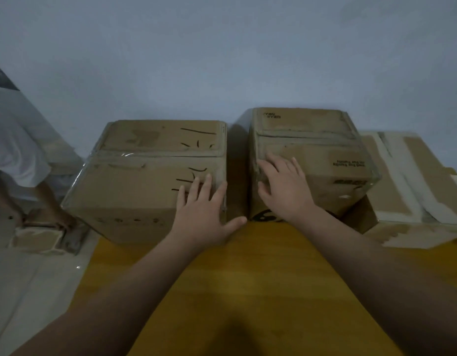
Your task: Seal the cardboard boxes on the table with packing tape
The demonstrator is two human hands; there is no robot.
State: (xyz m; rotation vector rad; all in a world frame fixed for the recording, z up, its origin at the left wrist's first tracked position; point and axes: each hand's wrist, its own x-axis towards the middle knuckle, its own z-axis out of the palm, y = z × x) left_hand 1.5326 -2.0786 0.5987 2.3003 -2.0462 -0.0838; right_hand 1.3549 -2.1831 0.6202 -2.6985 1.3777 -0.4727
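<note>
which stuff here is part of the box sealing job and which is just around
Part of the job: left box, under the left hand; middle box, under the right hand; right box with white patches; the yellow table.
Just around: another person at the left; the small box on the floor by them. No tape roll shows.

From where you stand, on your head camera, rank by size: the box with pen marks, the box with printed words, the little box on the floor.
1. Box with pen marks.
2. Box with printed words, slightly smaller-looking.
3. Little box on the floor, farther away, so unsure.
</note>
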